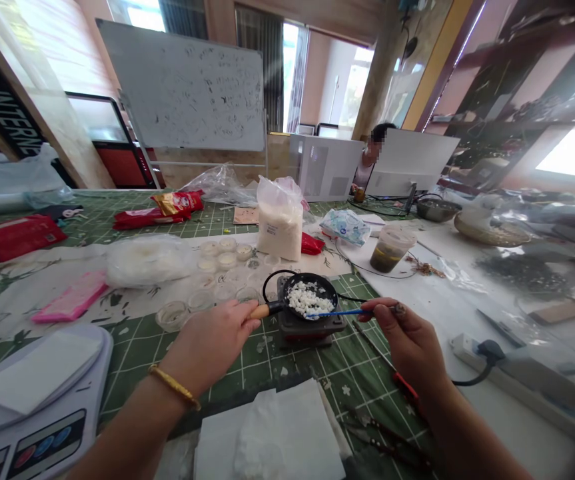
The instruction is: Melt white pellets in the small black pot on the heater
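Note:
My left hand, a gold bangle on its wrist, grips the wooden handle of a small black pan. The pan sits over a small dark portable burner and holds a heap of white granules. My right hand pinches a thin blue stick between its fingers. The stick's tip reaches over the pan's rim to the edge of the granules. Nothing else touches either hand.
A green cutting mat covers the table, with a digital kitchen scale at lower left and white paper sheets at front. Several small clear cups, a bag of white grains and a power strip stand nearby.

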{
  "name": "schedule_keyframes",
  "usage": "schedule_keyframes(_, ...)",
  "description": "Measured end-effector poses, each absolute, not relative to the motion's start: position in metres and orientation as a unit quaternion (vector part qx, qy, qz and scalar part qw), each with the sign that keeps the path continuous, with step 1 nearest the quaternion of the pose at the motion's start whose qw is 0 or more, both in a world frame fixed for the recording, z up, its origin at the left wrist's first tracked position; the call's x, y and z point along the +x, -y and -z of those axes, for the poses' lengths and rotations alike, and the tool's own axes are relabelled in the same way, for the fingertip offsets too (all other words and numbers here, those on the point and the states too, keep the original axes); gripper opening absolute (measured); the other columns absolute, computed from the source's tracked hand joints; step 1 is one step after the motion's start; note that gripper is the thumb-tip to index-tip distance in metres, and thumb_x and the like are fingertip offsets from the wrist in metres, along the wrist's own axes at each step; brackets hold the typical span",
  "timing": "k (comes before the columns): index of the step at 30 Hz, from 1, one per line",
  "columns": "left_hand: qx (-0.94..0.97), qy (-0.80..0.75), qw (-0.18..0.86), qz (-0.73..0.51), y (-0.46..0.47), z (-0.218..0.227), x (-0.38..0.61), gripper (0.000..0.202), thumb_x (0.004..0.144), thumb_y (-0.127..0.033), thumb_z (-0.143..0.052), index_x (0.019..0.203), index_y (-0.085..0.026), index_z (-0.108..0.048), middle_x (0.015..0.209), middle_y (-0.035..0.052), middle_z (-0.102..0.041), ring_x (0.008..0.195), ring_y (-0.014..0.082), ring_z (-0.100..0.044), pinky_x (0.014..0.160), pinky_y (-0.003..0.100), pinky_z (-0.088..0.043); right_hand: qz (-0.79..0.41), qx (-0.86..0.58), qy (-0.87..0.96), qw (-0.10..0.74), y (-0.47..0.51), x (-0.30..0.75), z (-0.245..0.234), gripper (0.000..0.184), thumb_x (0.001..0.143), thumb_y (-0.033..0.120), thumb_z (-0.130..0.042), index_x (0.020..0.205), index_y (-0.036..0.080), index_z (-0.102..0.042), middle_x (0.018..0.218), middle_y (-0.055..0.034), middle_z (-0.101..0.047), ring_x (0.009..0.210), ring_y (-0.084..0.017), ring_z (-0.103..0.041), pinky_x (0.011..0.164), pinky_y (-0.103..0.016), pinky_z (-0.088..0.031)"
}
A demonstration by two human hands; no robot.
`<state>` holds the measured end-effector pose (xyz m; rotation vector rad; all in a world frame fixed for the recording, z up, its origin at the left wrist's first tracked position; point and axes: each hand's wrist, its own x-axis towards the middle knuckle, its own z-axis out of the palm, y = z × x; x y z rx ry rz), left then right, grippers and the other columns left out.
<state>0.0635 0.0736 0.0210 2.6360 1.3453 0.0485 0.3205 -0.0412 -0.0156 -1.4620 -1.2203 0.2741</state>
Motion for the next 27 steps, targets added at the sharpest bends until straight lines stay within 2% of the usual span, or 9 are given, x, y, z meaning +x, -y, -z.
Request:
schedule_keyframes(4, 0.886, -0.455, 0.089, -0.021, -0.072, -0.023, 0.064, 0.039, 0.095, -0.034, -0.035, 0.124, -0.023, -0.057, 0.116, 0.0073, -0.066, 0.102, 0.0245, -0.062, 0.084, 0.033, -0.047, -0.086, -0.65, 0.485, 0.579, 0.037, 0.323, 0.019, 0.022, 0.088, 0.038, -0.054, 0.093, 0.021, -0.067, 0.08, -0.0027, -0.07, 0.075, -0.017, -0.064, 0.072, -0.03, -0.049)
schedule_keyframes(8, 0.889, -0.447, 0.093, -0.032, -0.069, -0.026, 0.064, 0.039, 0.095, -0.032, -0.033, 0.122, -0.02, -0.058, 0.112, 0.0088, -0.067, 0.098, 0.0246, -0.064, 0.081, 0.032, -0.048, -0.107, -0.623, 0.543, 0.553, 0.033, 0.319, 0.023, 0.023, 0.089, 0.035, -0.053, 0.1, 0.022, -0.067, 0.091, -0.005, -0.07, 0.082, -0.019, -0.064, 0.077, -0.033, -0.05)
schedule_keyframes(11, 0.888, -0.449, 0.095, -0.028, -0.069, -0.027, 0.064, 0.039, 0.095, -0.032, -0.033, 0.123, -0.02, -0.057, 0.113, 0.0094, -0.067, 0.097, 0.0243, -0.064, 0.081, 0.032, -0.048, -0.129, -0.585, 0.586, 0.545, 0.034, 0.315, 0.023, 0.021, 0.09, 0.032, -0.051, 0.097, 0.022, -0.068, 0.088, -0.0051, -0.068, 0.082, -0.019, -0.064, 0.076, -0.033, -0.051)
schedule_keyframes(15, 0.887, -0.452, 0.089, -0.019, -0.071, -0.025, 0.063, 0.037, 0.095, -0.034, -0.036, 0.122, -0.021, -0.058, 0.113, 0.0086, -0.067, 0.096, 0.0245, -0.064, 0.079, 0.033, -0.049, -0.062, -0.571, 0.582, 0.575, 0.038, 0.314, 0.023, 0.017, 0.091, 0.025, -0.05, 0.094, 0.023, -0.066, 0.085, -0.0038, -0.065, 0.084, -0.018, -0.061, 0.079, -0.034, -0.049)
schedule_keyframes(19, 0.885, -0.455, 0.093, -0.017, -0.071, -0.024, 0.064, 0.035, 0.095, -0.032, -0.038, 0.122, -0.022, -0.058, 0.113, 0.0085, -0.067, 0.097, 0.0242, -0.064, 0.079, 0.033, -0.048, -0.062, -0.559, 0.653, 0.507, 0.037, 0.311, 0.026, 0.02, 0.09, 0.023, -0.05, 0.103, 0.025, -0.065, 0.091, -0.0048, -0.066, 0.092, -0.02, -0.059, 0.081, -0.037, -0.048)
schedule_keyframes(27, 0.886, -0.454, 0.092, -0.016, -0.071, -0.025, 0.064, 0.035, 0.096, -0.033, -0.037, 0.123, -0.022, -0.057, 0.111, 0.0084, -0.067, 0.096, 0.0239, -0.064, 0.078, 0.032, -0.048, 0.045, -0.632, 0.555, 0.539, 0.037, 0.321, 0.024, 0.016, 0.09, 0.028, -0.051, 0.094, 0.023, -0.065, 0.083, -0.0041, -0.067, 0.085, -0.021, -0.061, 0.082, -0.039, -0.045)
